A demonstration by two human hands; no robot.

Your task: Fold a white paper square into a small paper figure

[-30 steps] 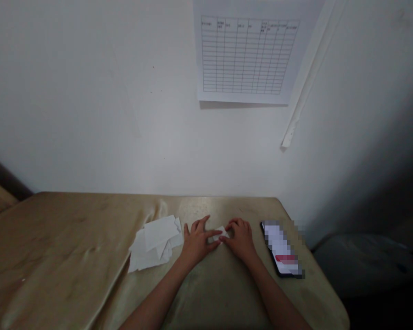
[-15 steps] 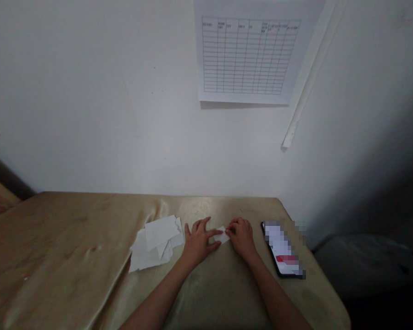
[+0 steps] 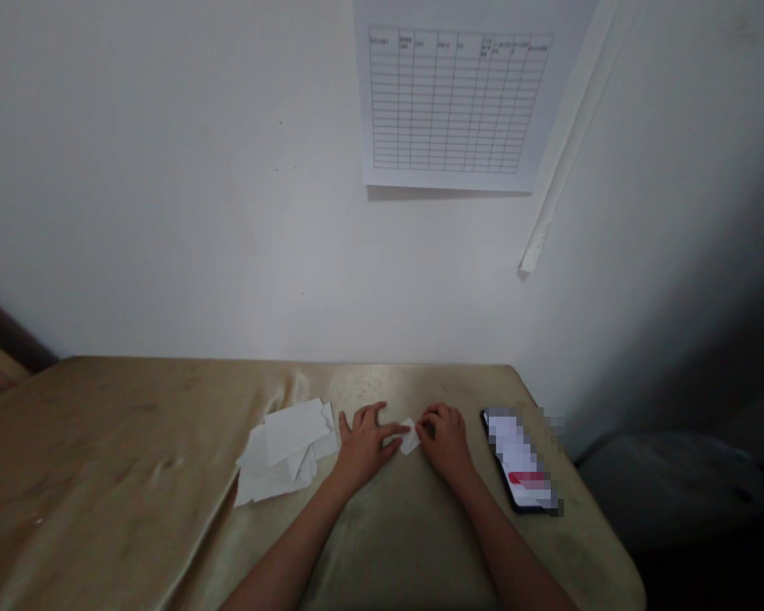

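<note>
A small piece of white paper (image 3: 408,441) lies on the table between my two hands. My left hand (image 3: 366,443) is spread, its index fingertip resting on the paper's left part and the thumb close to its edge. From the other side, my right hand (image 3: 444,433) has its thumb and curled fingers pinched at the paper's right edge. A loose pile of torn white paper sheets (image 3: 286,450) lies to the left of my left hand, one larger piece on top.
A phone (image 3: 519,462) with a lit, blurred screen lies right of my right arm. The table (image 3: 133,441) has a wrinkled tan cover and meets a white wall (image 3: 165,212). A printed chart sheet (image 3: 446,102) hangs on the wall.
My left index finger and thumb have drawn back slightly to the left, and more of the small paper shows. The right hand keeps its pinch almost in place.
</note>
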